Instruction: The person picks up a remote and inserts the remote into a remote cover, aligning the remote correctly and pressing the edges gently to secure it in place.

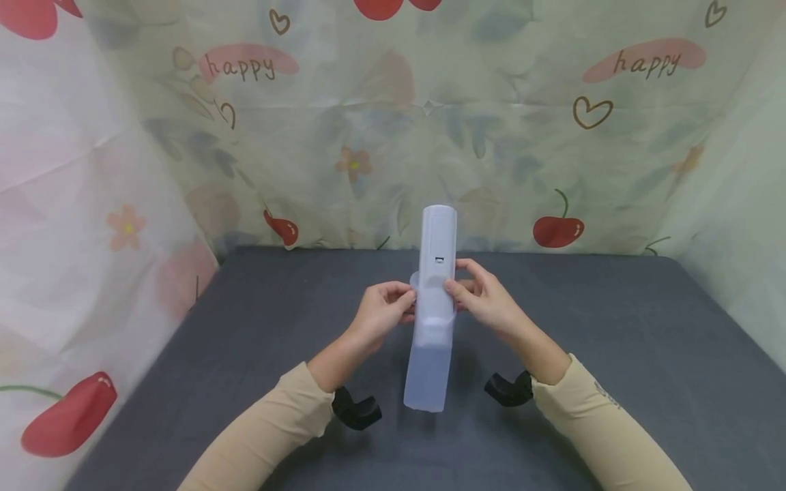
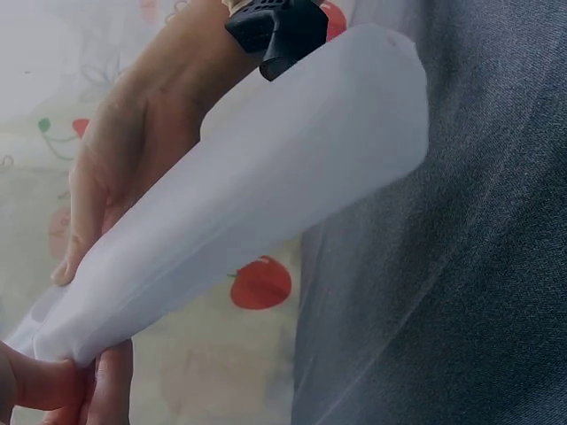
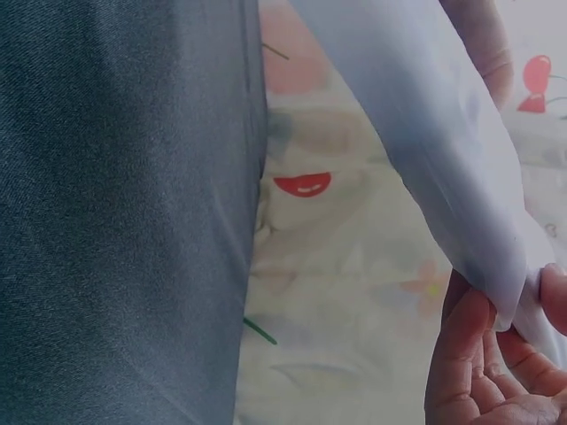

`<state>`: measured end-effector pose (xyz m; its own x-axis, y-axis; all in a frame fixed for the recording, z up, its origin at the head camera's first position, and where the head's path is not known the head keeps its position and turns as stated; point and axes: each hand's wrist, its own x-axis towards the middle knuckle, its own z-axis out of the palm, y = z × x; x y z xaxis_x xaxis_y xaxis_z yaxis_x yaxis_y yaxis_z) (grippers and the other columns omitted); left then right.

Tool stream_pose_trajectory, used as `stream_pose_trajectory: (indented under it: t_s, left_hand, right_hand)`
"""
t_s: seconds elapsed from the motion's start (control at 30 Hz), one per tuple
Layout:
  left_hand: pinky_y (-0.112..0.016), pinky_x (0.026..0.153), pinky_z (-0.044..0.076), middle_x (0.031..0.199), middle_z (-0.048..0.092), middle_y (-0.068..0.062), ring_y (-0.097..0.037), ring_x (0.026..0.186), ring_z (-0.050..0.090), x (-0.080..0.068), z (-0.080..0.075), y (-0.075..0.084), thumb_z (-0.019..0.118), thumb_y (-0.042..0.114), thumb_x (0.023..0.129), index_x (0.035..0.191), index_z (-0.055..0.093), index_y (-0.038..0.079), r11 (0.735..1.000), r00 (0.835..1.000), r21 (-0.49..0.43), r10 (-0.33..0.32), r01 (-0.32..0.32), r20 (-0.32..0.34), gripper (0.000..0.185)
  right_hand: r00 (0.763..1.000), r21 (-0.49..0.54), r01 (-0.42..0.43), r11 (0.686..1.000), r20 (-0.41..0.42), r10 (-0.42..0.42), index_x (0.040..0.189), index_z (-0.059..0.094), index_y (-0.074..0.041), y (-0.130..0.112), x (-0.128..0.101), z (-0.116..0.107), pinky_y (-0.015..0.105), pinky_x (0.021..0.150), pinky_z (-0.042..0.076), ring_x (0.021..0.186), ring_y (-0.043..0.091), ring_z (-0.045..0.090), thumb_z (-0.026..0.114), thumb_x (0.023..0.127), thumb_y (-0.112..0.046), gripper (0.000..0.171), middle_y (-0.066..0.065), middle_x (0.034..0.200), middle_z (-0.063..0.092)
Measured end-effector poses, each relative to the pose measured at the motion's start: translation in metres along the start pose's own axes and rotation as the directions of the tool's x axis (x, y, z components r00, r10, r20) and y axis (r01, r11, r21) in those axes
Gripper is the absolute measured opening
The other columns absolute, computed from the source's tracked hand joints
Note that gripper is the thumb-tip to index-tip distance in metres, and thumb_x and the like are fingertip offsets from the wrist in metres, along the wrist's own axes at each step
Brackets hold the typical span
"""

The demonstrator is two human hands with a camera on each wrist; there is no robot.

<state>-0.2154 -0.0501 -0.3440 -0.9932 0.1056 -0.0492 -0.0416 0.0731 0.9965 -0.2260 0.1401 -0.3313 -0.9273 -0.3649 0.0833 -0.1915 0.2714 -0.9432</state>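
Largest item on my list: the patterned cloth (image 1: 399,174), which stands behind and to the left of the work. In front of it I record the dark surface (image 1: 258,300). The pale sleeves (image 1: 264,436) reach in from the near edge, one on each side.

The white device (image 1: 434,307) is at the middle, held up between the hands and, as far as I can judge, clear of the surface. It stands close to upright, its foot leaning slightly left. Its translucent lower section (image 1: 428,378) hangs unsupported below the grip.

The left hand (image 1: 379,314) pinches the device's left edge; the right hand (image 1: 489,296) grips the right side, thumb on the near face, fingers passing behind. I judge the step in hand to be two-handed handling at mid-body. To do it well, I advise letting the right hand carry the weight, leaving the left for fine work at the edge, and guarding the long lower end against swinging.

The black wrist mounts (image 1: 358,409) flank the lower section without touching it; mind that gap. A rounded tab (image 1: 414,279) projects beside the left fingertips: press gently there. Smallest, a dark slot (image 1: 439,260) on the near face; keep thumbs off it.
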Motion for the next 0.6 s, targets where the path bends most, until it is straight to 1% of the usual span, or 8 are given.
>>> stream_pose_trajectory:
  t_s: [0.1, 0.27, 0.33, 0.4, 0.43, 0.5, 0.6]
  left_hand:
    - [-0.027, 0.068, 0.057, 0.091, 0.066, -0.015, -0.008, 0.071, 0.062, 0.000, -0.001, 0.000, 0.055, 0.007, 0.093, 0.103, 0.063, -0.007, 1.000, 1.000, 0.000, -0.016, 0.016, 0.013, 0.019]
    - [-0.033, 0.074, 0.058, 0.104, 0.066, -0.022, -0.013, 0.077, 0.065, 0.002, -0.004, -0.001, 0.051, 0.009, 0.095, 0.107, 0.063, -0.007, 0.999, 0.996, 0.010, -0.052, 0.052, 0.075, 0.023]
    - [-0.035, 0.077, 0.057, 0.109, 0.065, -0.022, -0.016, 0.082, 0.067, 0.003, -0.005, -0.001, 0.048, 0.013, 0.096, 0.109, 0.062, -0.006, 0.998, 0.992, 0.015, -0.069, 0.068, 0.104, 0.027]
    - [-0.036, 0.080, 0.056, 0.111, 0.064, -0.022, -0.019, 0.088, 0.067, 0.003, -0.005, -0.001, 0.048, 0.020, 0.096, 0.111, 0.061, -0.005, 0.997, 0.989, 0.027, -0.076, 0.073, 0.130, 0.032]
    - [-0.037, 0.081, 0.056, 0.112, 0.064, -0.021, -0.020, 0.091, 0.067, 0.003, -0.005, -0.001, 0.049, 0.023, 0.096, 0.112, 0.060, -0.005, 0.997, 0.987, 0.036, -0.075, 0.071, 0.143, 0.034]
    - [-0.038, 0.082, 0.056, 0.113, 0.064, -0.020, -0.022, 0.095, 0.066, 0.003, -0.005, -0.002, 0.054, 0.027, 0.094, 0.113, 0.058, -0.003, 0.996, 0.985, 0.072, -0.056, 0.045, 0.161, 0.036]
    - [-0.037, 0.081, 0.056, 0.112, 0.065, -0.019, -0.020, 0.094, 0.065, 0.001, -0.004, -0.004, 0.063, 0.026, 0.089, 0.112, 0.054, -0.002, 0.993, 0.988, 0.116, -0.012, -0.006, 0.157, 0.037]
  right_hand:
    - [1.000, 0.002, -0.002, 1.000, 0.008, 0.002, 0.133, 0.036, -0.003, 0.002, -0.001, 0.000, 0.034, 0.081, 0.053, 0.090, 0.014, 0.064, 0.051, 0.097, -0.024, 0.045, 0.029, 0.121, 0.057]
    - [1.000, 0.010, -0.006, 1.000, -0.009, 0.006, 0.131, 0.038, -0.001, 0.009, -0.003, 0.002, 0.034, 0.079, 0.055, 0.089, 0.011, 0.064, 0.052, 0.096, -0.023, 0.043, 0.030, 0.119, 0.058]
    - [0.999, 0.015, -0.012, 1.000, -0.033, 0.012, 0.130, 0.040, -0.001, 0.010, -0.003, 0.003, 0.033, 0.078, 0.055, 0.088, 0.011, 0.064, 0.054, 0.095, -0.022, 0.043, 0.031, 0.117, 0.059]
    - [0.998, 0.018, -0.018, 1.000, -0.054, 0.019, 0.129, 0.042, -0.001, 0.011, -0.004, 0.004, 0.033, 0.078, 0.055, 0.086, 0.010, 0.064, 0.056, 0.094, -0.023, 0.043, 0.030, 0.116, 0.060]
    - [0.998, 0.023, -0.021, 1.000, -0.062, 0.023, 0.128, 0.043, -0.001, 0.011, -0.004, 0.004, 0.032, 0.077, 0.055, 0.086, 0.010, 0.064, 0.057, 0.094, -0.023, 0.043, 0.029, 0.115, 0.061]
    - [0.997, 0.027, -0.019, 0.999, -0.072, 0.021, 0.129, 0.044, -0.003, 0.011, -0.004, 0.004, 0.032, 0.078, 0.055, 0.086, 0.009, 0.064, 0.057, 0.093, -0.024, 0.043, 0.028, 0.116, 0.061]
    - [0.998, 0.033, -0.003, 0.999, -0.067, 0.005, 0.131, 0.044, -0.004, 0.010, -0.004, 0.002, 0.032, 0.080, 0.054, 0.089, 0.008, 0.064, 0.058, 0.093, -0.023, 0.044, 0.027, 0.117, 0.061]
